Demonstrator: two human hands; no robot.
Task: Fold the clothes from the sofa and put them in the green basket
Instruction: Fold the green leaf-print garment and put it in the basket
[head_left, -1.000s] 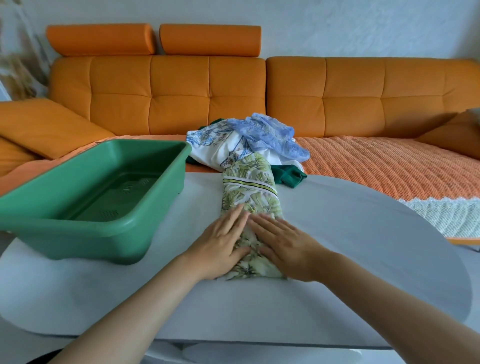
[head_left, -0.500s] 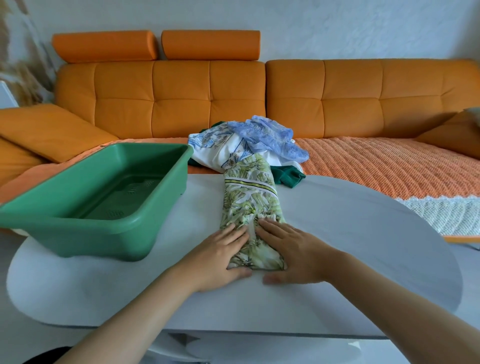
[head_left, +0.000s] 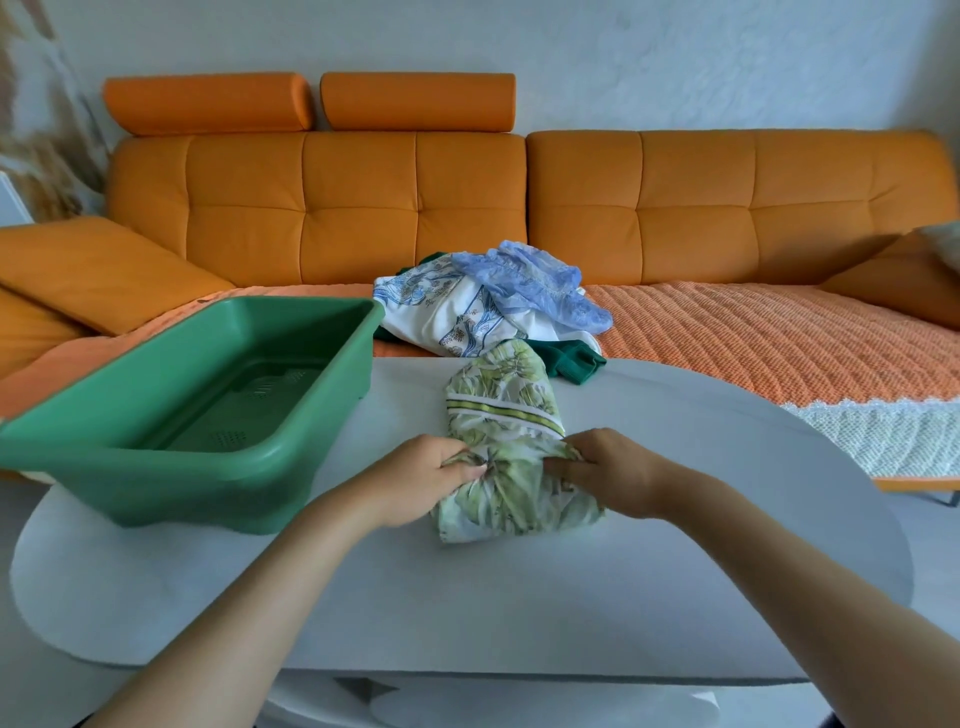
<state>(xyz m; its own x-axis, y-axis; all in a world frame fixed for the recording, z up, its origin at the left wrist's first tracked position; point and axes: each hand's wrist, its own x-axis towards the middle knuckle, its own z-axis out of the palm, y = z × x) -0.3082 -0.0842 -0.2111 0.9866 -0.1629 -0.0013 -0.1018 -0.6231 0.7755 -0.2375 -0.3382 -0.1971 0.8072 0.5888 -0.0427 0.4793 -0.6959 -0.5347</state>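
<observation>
White counter (head_left: 675, 519) before orange sofa (head_left: 675, 208), left hand (head_left: 426, 475) and right hand (head_left: 608, 470) each in closed grip on leaf-print garment (head_left: 506, 410), empty green basket (head_left: 171, 457) at left, unfolded clothes pile (head_left: 483, 306) behind.

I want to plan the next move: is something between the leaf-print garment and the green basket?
Nothing visible. Bare table lies between the leaf-print garment, held by left hand and right hand, and the empty green basket.

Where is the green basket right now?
In the head view, the green basket sits on the table's left side, left of the leaf-print garment both hands grip.
</observation>
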